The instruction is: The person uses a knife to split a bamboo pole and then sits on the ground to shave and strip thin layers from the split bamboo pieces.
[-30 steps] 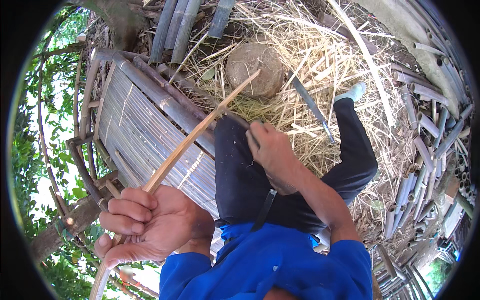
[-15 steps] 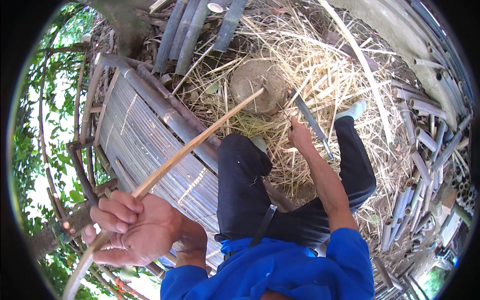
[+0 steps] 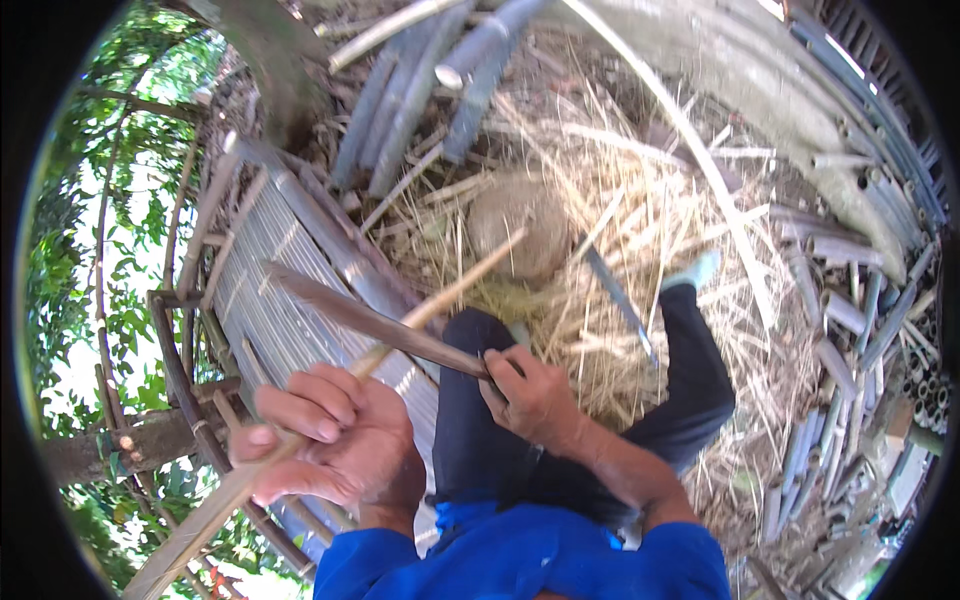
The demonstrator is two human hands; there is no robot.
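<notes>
My left hand (image 3: 335,430) is closed around a long, pale bamboo strip (image 3: 470,278) with its palm turned up. The strip slants from the lower left corner up toward the chopping stump (image 3: 518,225). In my right hand (image 3: 535,400), near my knee, is a machete (image 3: 375,325), gripped by a handle mostly hidden under the fingers. Its dark, blurred blade points up and left and crosses over the strip just beyond my left hand; I cannot tell whether they touch. A second long blade (image 3: 615,285) lies on the shavings right of the stump.
Bamboo shavings (image 3: 640,210) cover the ground around the stump. A slatted bamboo bench (image 3: 290,265) stands at my left. Thick bamboo poles (image 3: 400,110) lie beyond the stump, a long pale strip (image 3: 690,140) arcs across the right, and cut tubes (image 3: 840,310) are piled at far right.
My right hand has risen from beside the stump to the left, bringing the machete across the strip. My left hand has moved a little to the right with the strip. The view has shifted.
</notes>
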